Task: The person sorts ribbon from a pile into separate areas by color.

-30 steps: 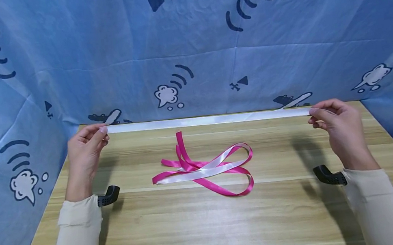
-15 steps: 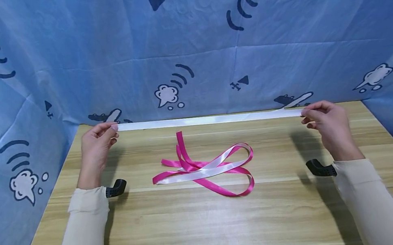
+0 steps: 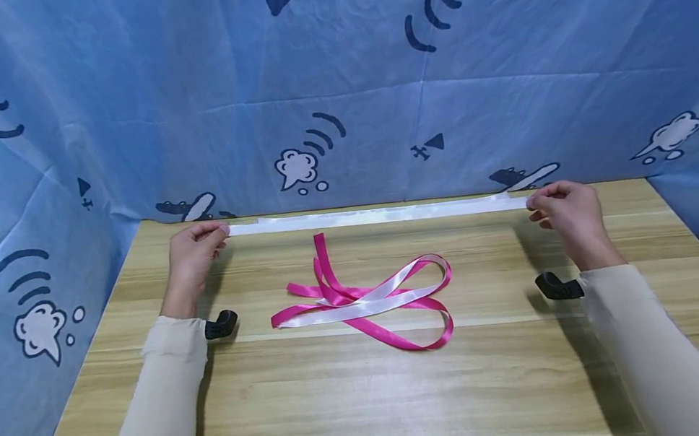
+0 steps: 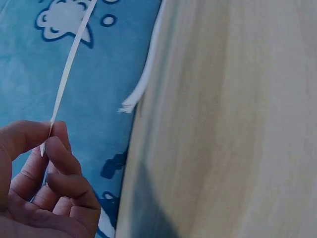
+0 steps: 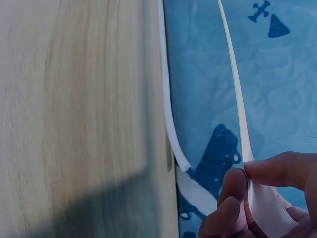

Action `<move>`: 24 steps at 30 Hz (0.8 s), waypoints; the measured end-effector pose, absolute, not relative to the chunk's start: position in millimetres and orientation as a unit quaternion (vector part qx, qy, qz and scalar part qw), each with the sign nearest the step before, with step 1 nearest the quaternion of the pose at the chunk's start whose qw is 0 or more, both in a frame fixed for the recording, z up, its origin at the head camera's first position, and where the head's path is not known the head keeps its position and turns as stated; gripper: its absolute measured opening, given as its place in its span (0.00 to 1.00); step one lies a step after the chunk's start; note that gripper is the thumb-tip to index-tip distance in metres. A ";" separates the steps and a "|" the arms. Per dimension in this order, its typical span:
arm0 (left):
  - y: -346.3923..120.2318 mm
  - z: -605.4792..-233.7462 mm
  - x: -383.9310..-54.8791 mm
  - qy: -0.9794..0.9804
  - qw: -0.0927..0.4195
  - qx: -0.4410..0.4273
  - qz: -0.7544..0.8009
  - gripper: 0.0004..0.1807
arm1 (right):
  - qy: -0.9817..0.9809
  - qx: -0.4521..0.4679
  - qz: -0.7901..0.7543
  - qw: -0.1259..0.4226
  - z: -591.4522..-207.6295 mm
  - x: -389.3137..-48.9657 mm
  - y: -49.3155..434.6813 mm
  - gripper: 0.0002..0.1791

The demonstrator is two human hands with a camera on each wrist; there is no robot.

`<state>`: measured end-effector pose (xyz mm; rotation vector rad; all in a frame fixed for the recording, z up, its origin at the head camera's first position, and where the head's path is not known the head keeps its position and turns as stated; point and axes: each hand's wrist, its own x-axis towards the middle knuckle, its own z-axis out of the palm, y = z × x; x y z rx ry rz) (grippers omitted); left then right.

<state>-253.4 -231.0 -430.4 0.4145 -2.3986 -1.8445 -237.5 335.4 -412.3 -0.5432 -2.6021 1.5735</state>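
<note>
A white ribbon (image 3: 376, 218) stretches nearly straight between the two hands near the table's far edge. My left hand (image 3: 193, 255) pinches its left end between thumb and fingers, and the tip pokes out below the pinch in the left wrist view. Its right end is pinched by my right hand (image 3: 568, 213); a short tail of ribbon runs into the palm in the right wrist view. Behind it a second white ribbon (image 4: 150, 64) lies along the far edge, touched by neither hand. Nearer me, pink ribbons (image 3: 397, 339) and a white ribbon (image 3: 361, 309) lie loosely looped together.
The wooden table (image 3: 373, 411) ends at a blue printed cloth (image 3: 366, 136) hanging behind it and at the sides. A black wrist mount (image 3: 221, 324) sticks out from the left sleeve, and another black mount (image 3: 557, 287) from the right.
Both hands have moved inward, towards each other, with the white ribbon still between them. The second white ribbon behind it now shows. The looped ribbons on the table lie as before.
</note>
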 end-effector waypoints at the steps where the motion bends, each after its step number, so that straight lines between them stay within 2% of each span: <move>1: -229.7 -431.9 -254.6 -0.788 0.043 0.137 -0.599 0.16 | -0.843 -0.177 0.508 0.024 -413.5 -238.7 335.9 0.10; 13: -219.7 -447.2 -267.3 -0.834 0.039 0.136 -0.533 0.14 | -0.857 -0.188 0.481 -0.002 -427.5 -250.7 341.6 0.09; 24: -213.2 -450.1 -272.0 -0.857 0.024 0.140 -0.496 0.13 | -0.866 -0.205 0.457 0.000 -437.6 -259.4 339.6 0.07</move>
